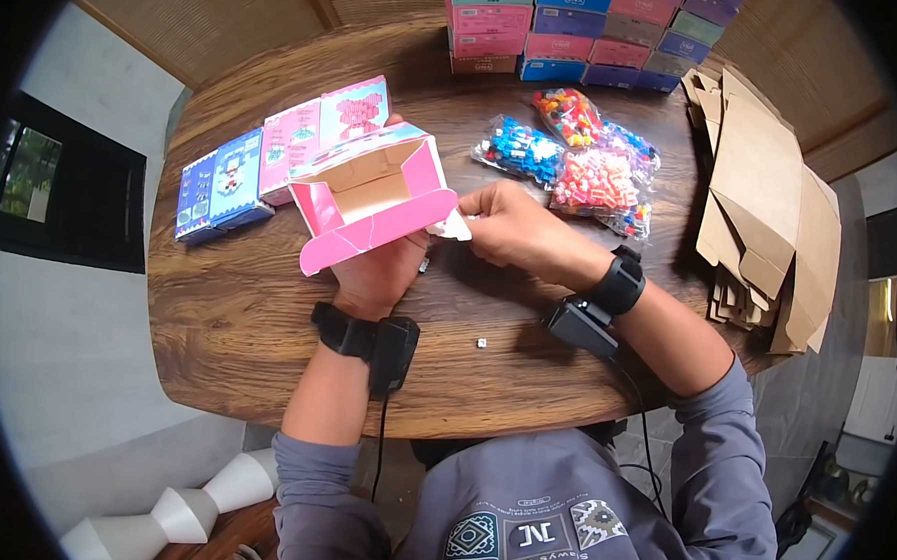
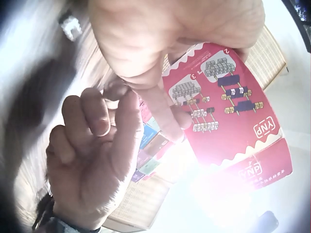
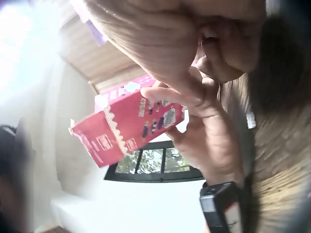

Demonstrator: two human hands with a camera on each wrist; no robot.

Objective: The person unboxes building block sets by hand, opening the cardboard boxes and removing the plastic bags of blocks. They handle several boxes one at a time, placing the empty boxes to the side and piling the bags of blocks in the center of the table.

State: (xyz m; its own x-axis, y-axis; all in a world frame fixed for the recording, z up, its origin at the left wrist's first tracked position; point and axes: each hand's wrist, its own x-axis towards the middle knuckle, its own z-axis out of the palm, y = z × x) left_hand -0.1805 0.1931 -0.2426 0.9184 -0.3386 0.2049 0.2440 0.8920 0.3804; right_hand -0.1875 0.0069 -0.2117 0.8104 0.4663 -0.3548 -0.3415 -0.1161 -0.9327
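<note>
Our left hand grips the open pink box over the surface as our right hand pinches a white piece beside its creased flap, where tugging too hard could rip the card.

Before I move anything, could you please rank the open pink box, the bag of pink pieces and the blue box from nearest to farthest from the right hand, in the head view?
From the right hand:
1. Open pink box: just left, by the fingertips.
2. Bag of pink pieces: beyond, slightly right.
3. Blue box: far left.
</note>
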